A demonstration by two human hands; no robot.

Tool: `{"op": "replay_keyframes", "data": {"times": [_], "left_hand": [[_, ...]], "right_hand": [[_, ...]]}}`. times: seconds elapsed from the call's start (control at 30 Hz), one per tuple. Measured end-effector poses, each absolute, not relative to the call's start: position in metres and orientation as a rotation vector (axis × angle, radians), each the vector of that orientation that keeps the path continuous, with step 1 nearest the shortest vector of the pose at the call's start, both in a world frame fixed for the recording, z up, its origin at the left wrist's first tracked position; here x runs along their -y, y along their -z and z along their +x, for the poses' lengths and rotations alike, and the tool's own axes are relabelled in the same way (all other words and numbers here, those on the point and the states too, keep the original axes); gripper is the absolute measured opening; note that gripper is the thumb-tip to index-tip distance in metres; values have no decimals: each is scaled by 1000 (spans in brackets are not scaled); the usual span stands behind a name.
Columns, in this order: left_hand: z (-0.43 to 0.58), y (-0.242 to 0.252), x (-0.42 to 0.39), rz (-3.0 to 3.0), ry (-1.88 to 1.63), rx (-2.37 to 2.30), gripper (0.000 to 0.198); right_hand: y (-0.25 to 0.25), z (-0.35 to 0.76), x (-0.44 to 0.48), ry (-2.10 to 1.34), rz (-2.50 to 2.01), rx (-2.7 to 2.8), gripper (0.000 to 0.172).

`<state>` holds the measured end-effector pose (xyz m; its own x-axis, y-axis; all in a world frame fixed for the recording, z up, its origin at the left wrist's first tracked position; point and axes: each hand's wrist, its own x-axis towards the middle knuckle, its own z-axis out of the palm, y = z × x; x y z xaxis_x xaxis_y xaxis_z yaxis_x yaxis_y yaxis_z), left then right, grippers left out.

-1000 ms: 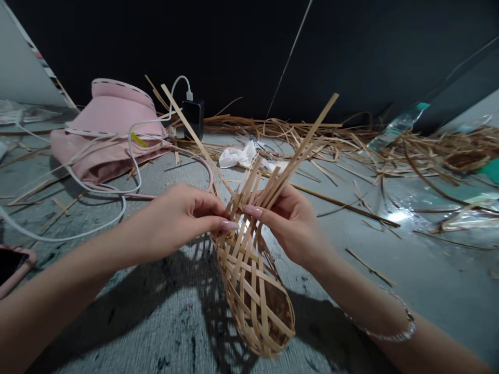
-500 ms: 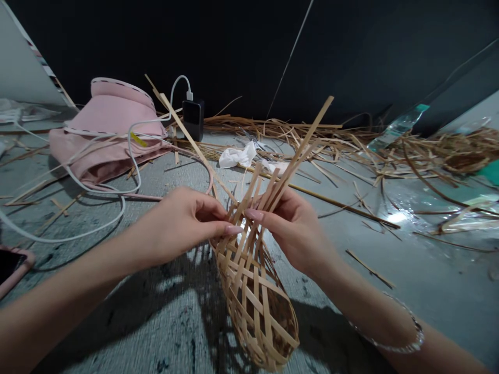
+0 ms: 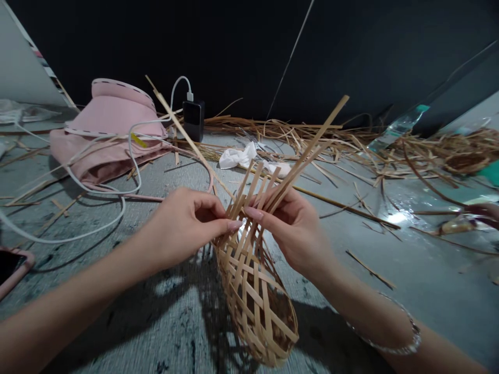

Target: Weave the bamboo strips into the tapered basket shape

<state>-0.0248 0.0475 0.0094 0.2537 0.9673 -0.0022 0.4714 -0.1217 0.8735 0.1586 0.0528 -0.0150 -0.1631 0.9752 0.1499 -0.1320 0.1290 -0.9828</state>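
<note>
A long, openwork woven basket [image 3: 253, 301] of pale flat strips lies in front of me, its rounded end toward me. Loose strip ends [image 3: 253, 189] fan out from its far end. My left hand [image 3: 195, 218] pinches strips at the left side of that fan, thumb and fingers closed. On the right, my right hand [image 3: 290, 223] grips a bundle of longer strips [image 3: 315, 143], which slant up and to the right, with its thumb pressed over them. The fingers behind the strips are partly hidden. One long strip [image 3: 183, 132] runs up and left from near my left hand.
A pink sun visor [image 3: 113, 111], a white cable [image 3: 125, 208] and a black power bank [image 3: 194, 119] are at left, with a phone [image 3: 15, 270] nearer. White tissue [image 3: 237, 156], scattered strips [image 3: 296, 135] and a plastic bottle [image 3: 399, 127] line the back. A blurred hand [image 3: 485, 213] shows far right.
The strip bundle in my right hand has tilted further right, and the loose ends have spread apart. My left hand has hardly moved. A blurred hand has appeared at the right edge.
</note>
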Motion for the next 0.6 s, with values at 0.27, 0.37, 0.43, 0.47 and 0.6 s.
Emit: {"op": "replay_keyframes", "data": {"times": [0.27, 0.37, 0.43, 0.47, 0.6], "left_hand": [[-23, -12, -47, 1794, -793, -1330, 24], [-23, -11, -46, 1784, -796, -1324, 23], [-24, -10, -46, 1757, -807, -1306, 22], [-24, -10, -45, 1743, -816, -1298, 22], [-24, -10, -45, 1726, -807, -1288, 21]], "right_hand": [[16, 160, -54, -1295, -889, 1302, 16], [15, 161, -56, -1335, -897, 1297, 17], [14, 161, -56, -1361, -895, 1293, 17], [14, 161, -57, -1368, -891, 1294, 17], [12, 162, -57, -1354, -898, 1311, 18]]}}
